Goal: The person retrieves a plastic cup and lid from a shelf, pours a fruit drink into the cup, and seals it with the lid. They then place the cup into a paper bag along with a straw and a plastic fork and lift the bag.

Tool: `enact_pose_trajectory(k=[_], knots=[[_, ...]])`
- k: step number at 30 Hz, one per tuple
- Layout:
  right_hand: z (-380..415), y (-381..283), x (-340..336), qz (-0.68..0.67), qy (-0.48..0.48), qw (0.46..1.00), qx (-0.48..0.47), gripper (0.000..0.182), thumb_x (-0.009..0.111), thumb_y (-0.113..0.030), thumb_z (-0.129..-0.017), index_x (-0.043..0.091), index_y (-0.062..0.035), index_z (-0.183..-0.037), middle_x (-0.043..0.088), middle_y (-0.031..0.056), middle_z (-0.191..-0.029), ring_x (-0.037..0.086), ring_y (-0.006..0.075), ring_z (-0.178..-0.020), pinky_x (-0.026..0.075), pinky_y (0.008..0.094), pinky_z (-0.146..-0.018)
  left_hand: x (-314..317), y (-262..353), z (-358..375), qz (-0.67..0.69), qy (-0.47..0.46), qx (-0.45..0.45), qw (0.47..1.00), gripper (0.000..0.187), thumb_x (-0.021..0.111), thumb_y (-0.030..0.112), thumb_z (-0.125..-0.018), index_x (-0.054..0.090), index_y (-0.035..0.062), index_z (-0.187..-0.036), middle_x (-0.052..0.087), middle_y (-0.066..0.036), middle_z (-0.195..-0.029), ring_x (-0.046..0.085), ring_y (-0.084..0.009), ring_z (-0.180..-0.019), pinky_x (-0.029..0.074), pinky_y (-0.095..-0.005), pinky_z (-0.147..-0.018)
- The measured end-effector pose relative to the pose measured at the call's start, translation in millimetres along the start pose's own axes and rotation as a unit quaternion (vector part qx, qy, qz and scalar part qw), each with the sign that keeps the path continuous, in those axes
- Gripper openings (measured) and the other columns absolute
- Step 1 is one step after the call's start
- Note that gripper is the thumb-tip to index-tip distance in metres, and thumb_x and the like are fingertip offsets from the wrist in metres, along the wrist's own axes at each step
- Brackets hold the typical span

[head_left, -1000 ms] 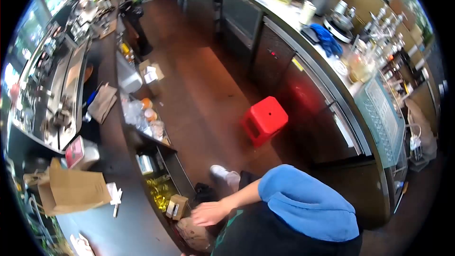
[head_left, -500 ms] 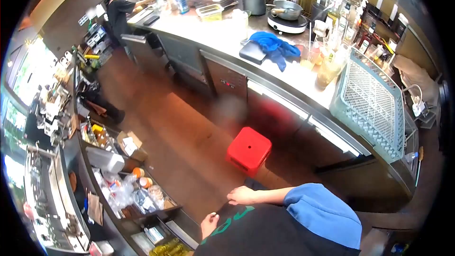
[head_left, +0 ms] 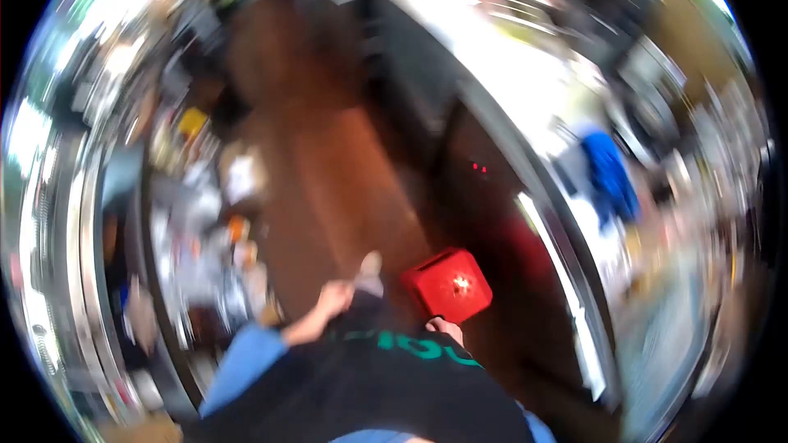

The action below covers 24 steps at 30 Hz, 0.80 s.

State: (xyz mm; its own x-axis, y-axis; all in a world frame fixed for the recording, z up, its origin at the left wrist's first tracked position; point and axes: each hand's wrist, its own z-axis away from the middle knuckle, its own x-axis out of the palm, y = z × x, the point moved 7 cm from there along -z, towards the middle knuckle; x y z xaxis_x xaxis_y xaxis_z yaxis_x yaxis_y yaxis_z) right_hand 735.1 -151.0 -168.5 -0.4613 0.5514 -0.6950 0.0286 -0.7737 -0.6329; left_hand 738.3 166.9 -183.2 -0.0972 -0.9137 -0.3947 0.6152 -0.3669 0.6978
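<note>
My left hand [head_left: 332, 299] hangs in front of my body, below a blue sleeve [head_left: 246, 361]. Motion smears its fingers. At the front edge of my black apron [head_left: 369, 377] with green lettering, part of my right hand [head_left: 446, 330] shows, close to the near corner of a red stool [head_left: 460, 283]; the apron hides the rest of that hand. The stool stands on the brown floor to my right. One of my shoes [head_left: 371, 264] is stepping out ahead, between the two hands.
A long counter [head_left: 566, 230] runs along the right, with a blue cloth [head_left: 609, 176] on it and a pale crate [head_left: 665, 369] at its near end. On the left, shelves hold blurred bags and orange-lidded containers [head_left: 238, 228]. A brown floor aisle [head_left: 345, 156] stretches between them.
The whole view has swung and blurred; the counter and blue cloth now lie further right and lower. My left arm has come into view, and my right hand now shows beside the stool.
</note>
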Motion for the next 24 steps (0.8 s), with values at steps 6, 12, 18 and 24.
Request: enact_pose_trajectory(k=[6, 12, 18, 24], knots=[[-142.7, 0.3, 21.2, 0.046, -0.113, 0.992, -0.042, 0.025, 0.055, -0.031, -0.087, 0.065, -0.0073, -0.089, 0.066, 0.0153, -0.08, 0.064, 0.0326, -0.076, 0.049, 0.043, -0.069, -101.2, 23.7, -75.8, 0.111, 0.234, 0.045, 0.965, 0.025, 0.065, 0.03, -0.08, 0.068, 0.0058, -0.087, 0.068, -0.016, -0.086, 0.065, -0.0327, -0.083, 0.051, -0.0372, -0.075], [-231.2, -35.9, -0.4, 0.156, -0.196, 0.965, -0.081, 0.024, 0.055, -0.028, -0.088, 0.065, -0.007, -0.091, 0.066, 0.0152, -0.079, 0.064, 0.0318, -0.073, 0.049, 0.042, -0.068, -116.8, -98.4, -16.4, 0.043, 0.359, -0.162, 0.918, 0.024, 0.062, 0.032, -0.078, 0.072, 0.0115, -0.088, 0.069, -0.011, -0.089, 0.066, -0.028, -0.085, 0.051, -0.0367, -0.078], [-266.9, 32.1, 19.7, 0.168, -0.248, 0.949, -0.1, 0.024, 0.06, -0.027, -0.085, 0.069, -0.0052, -0.093, 0.068, 0.0152, -0.081, 0.067, 0.0299, -0.079, 0.051, 0.039, -0.073, -52.0, -181.2, 130.4, 0.074, 0.341, -0.334, 0.875, 0.026, 0.062, 0.034, -0.079, 0.072, 0.0099, -0.084, 0.068, -0.011, -0.091, 0.065, -0.028, -0.09, 0.051, -0.0364, -0.078], [-243.7, 114.7, 79.8, 0.182, -0.283, 0.942, -0.013, 0.028, 0.058, -0.028, -0.085, 0.068, -0.0029, -0.092, 0.068, 0.0159, -0.08, 0.068, 0.0285, -0.075, 0.051, 0.0393, -0.073, 19.8, -202.9, 221.5, 0.036, 0.326, -0.404, 0.854, 0.02, 0.066, 0.028, -0.08, 0.072, 0.01, -0.086, 0.068, -0.012, -0.086, 0.066, -0.0276, -0.083, 0.051, -0.0367, -0.074]])
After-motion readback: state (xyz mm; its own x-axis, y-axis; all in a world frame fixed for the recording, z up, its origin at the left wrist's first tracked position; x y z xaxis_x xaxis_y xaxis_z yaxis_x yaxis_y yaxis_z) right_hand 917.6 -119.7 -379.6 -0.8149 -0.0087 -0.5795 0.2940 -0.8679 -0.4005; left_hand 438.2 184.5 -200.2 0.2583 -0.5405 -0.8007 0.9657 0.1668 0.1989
